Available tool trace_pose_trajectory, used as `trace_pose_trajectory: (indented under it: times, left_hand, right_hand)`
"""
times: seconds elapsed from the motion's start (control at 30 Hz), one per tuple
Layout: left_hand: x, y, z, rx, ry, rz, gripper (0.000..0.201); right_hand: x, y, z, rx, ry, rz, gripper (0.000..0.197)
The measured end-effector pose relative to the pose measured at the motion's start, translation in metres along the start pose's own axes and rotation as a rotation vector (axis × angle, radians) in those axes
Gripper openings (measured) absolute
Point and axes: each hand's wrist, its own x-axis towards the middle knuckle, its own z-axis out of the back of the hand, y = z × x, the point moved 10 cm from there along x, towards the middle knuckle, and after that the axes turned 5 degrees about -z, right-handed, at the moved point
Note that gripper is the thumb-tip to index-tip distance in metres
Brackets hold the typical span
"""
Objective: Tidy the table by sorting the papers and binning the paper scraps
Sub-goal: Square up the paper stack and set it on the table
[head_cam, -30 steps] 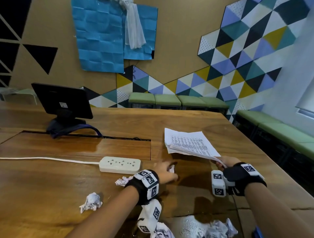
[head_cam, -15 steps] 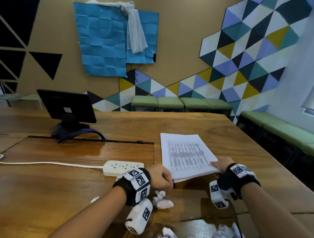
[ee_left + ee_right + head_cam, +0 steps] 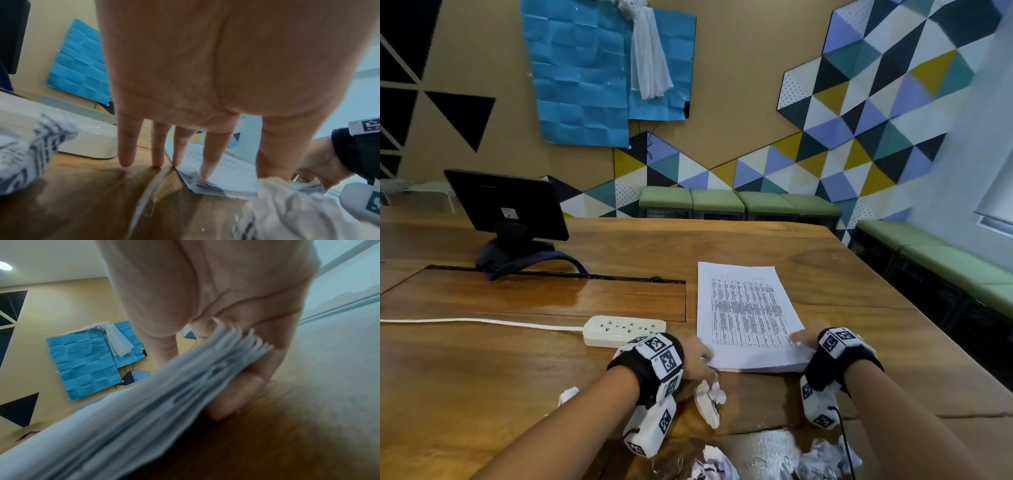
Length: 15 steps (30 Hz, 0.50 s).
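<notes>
The paper stack lies on the tabletop; the right hand pinches its near corner, and the left hand's straight fingers touch its near-left corner.

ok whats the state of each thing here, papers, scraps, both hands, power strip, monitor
paper stack: flat on table, near corners slightly fanned
left hand: fingers straight, tips at stack's near left corner
right hand: grips stack's near right corner
paper scraps: crumpled, loose on table
power strip: sockets empty
monitor: upright, facing away
</notes>
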Motion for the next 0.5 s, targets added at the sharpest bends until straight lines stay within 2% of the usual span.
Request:
trace_pose_trajectory:
  times: [0.1,0.17,0.3,0.43,0.5]
  left_hand:
    - [0.001,-0.001,-0.002,0.006,-0.009,0.013,0.047]
    - [-0.001,-0.003,0.001,0.002,-0.029,0.022,0.052]
    - [-0.011,-0.006,0.013,-0.040,-0.149,0.011,0.058]
    - [-0.030,-0.018,0.018,-0.080,-0.203,-0.045,0.055]
    - [-0.039,-0.029,0.013,-0.130,-0.164,-0.093,0.054]
  right_hand:
    - [-0.010,0.004,0.005,-0.027,-0.025,-0.004,0.041]
    - [-0.011,0.004,0.007,0.008,-0.034,0.001,0.038]
    - [-0.010,0.012,0.014,0.070,-0.072,0.109,0.030]
    - [-0.046,0.020,0.027,0.001,-0.088,0.233,0.025]
    - [-0.068,0.021,0.029,-0.035,-0.075,0.262,0.039]
